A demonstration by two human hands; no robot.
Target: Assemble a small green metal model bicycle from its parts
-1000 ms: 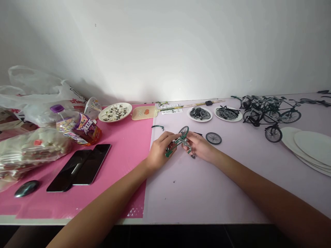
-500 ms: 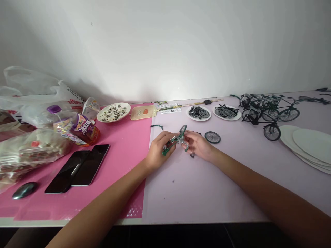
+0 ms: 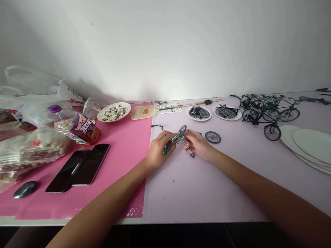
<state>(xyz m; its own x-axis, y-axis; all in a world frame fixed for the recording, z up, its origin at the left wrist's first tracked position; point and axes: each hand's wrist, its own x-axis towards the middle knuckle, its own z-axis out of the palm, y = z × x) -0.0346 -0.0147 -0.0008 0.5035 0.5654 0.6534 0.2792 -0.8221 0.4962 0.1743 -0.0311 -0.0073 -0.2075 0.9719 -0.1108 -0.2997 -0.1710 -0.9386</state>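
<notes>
Between my two hands, above the pale part of the table, is a small green and silver model bicycle (image 3: pixel 181 138) with one wheel showing at its top. My left hand (image 3: pixel 159 148) is closed on its left side, around the green frame. The fingers of my right hand (image 3: pixel 198 146) pinch its right side, partly hiding it. A loose spoked wheel (image 3: pixel 212 137) lies just right of my right hand. Behind my left hand rests a small dark green curved part (image 3: pixel 157 126). A tiny screw-like bit (image 3: pixel 173 181) lies nearer the front edge.
Two plates of black parts (image 3: pixel 199 113) (image 3: pixel 228 112) stand by the wall, beside several model bicycles (image 3: pixel 271 110). Stacked white plates (image 3: pixel 310 146) lie at right. On the pink side are a bowl (image 3: pixel 114 112), a drink bottle (image 3: pixel 74 127), two phones (image 3: pixel 90 164) and bags (image 3: pixel 33 151).
Both hands keep their hold on the model bicycle, which has barely shifted. The whole view has moved very slightly; nothing else differs.
</notes>
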